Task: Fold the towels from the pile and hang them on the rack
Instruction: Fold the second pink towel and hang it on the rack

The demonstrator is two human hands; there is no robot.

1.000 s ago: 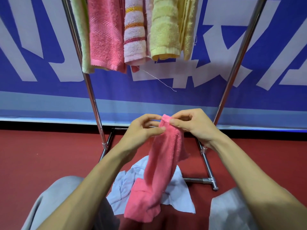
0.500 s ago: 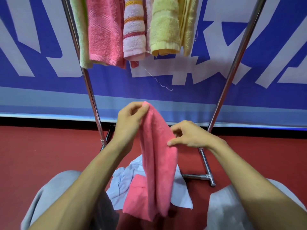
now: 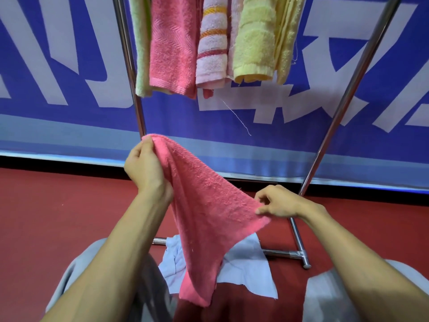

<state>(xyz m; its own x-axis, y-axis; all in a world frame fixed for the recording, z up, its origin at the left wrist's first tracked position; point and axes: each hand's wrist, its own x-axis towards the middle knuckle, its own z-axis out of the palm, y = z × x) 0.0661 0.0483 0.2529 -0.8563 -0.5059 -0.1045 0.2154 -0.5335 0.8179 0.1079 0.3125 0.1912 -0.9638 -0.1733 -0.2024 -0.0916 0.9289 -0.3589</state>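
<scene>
A pink towel (image 3: 204,205) is stretched in the air between my hands, its lower end hanging down toward my lap. My left hand (image 3: 145,168) grips its upper left corner. My right hand (image 3: 276,202) pinches its right corner, lower and to the right. Under it a pale blue towel (image 3: 246,263) lies crumpled on the red floor. The chrome rack (image 3: 130,66) stands in front of me, with several folded towels hanging at the top: light green (image 3: 141,47), pink (image 3: 174,43), striped pink and white (image 3: 212,43) and yellow (image 3: 257,36).
The rack's right post (image 3: 343,112) slants down to a foot bar (image 3: 298,242) on the red floor (image 3: 58,217). A blue and white banner (image 3: 69,66) covers the wall behind. My knees in grey trousers (image 3: 325,298) fill the bottom corners.
My hands have drawn apart: the left rose and moved left with one corner, the right slid down and right to another corner. The towel has opened from a bunched strip into a spread sheet.
</scene>
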